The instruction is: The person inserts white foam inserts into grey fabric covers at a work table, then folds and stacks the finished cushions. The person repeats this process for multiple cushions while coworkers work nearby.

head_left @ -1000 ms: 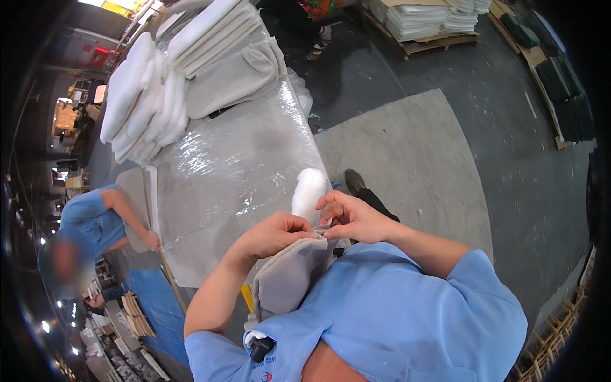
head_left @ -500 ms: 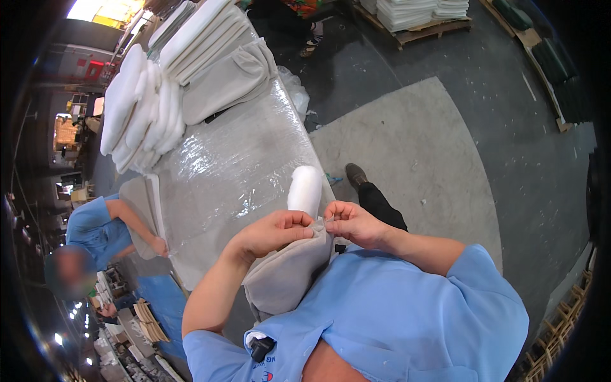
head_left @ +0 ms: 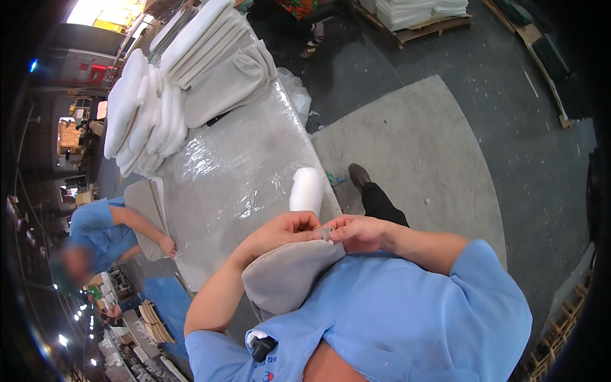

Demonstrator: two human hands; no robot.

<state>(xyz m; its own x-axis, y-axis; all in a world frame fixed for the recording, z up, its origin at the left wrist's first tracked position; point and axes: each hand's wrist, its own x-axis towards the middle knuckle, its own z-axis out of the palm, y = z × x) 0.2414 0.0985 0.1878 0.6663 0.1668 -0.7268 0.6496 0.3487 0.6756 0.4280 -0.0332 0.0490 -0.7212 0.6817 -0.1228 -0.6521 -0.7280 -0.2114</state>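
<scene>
A grey fabric cover (head_left: 286,275), bulging and rounded, rests against my front. My left hand (head_left: 285,230) and my right hand (head_left: 359,233) meet at its upper edge, each pinching the gathered fabric between thumb and fingers. Just beyond the hands lies a rounded piece of white padding (head_left: 307,190) at the table's near right edge. Whether its lower end goes into the cover cannot be told, since my hands hide it. Shiny clear film covers the table (head_left: 235,159).
White padded pieces (head_left: 143,118) and grey covered cushions (head_left: 229,86) are piled on the table's far side. At left a co-worker's hand (head_left: 167,246) touches a grey cushion (head_left: 143,213). A pallet (head_left: 439,28) with white stacks stands far right on the floor.
My hands have drawn closer together at the cover's edge, with the right hand turned further inward. The cover's edge now spreads further right beneath the hands.
</scene>
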